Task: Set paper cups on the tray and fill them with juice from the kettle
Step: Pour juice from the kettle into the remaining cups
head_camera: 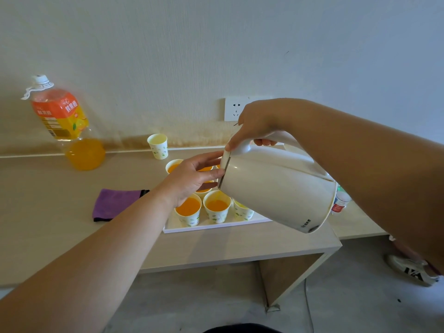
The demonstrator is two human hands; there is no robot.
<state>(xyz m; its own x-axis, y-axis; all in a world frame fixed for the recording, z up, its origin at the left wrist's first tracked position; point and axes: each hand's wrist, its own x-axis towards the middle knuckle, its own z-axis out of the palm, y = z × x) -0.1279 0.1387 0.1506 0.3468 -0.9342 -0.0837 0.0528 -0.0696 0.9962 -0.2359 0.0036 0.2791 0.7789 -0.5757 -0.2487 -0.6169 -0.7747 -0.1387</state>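
The right hand (254, 127) is clamped around the handle of the cream kettle (276, 186), which is held in the air, tipped steeply with its lid end down over the white tray (216, 228). The left hand (194, 179) has its fingers straight and together, fingertips pressed against the kettle's lid edge. A line of small dark print sits near the kettle's base, too small to read. On the tray stand paper cups with a green leaf pattern: the front left cup (188, 212) and front middle cup (217, 209) hold orange juice, the front right cup (242, 211) sits partly under the kettle, and more juice-filled cups behind them are partly hidden by the left hand. One spare cup (157, 145) stands off the tray, on the table (43, 200) near the wall. A large juice bottle (64, 121) stands at the far left, its orange label printed with 鲜果橙 and some juice left at the bottom. A purple cloth (117, 203) lies left of the tray, and a wall socket (236, 109) sits behind the right hand.
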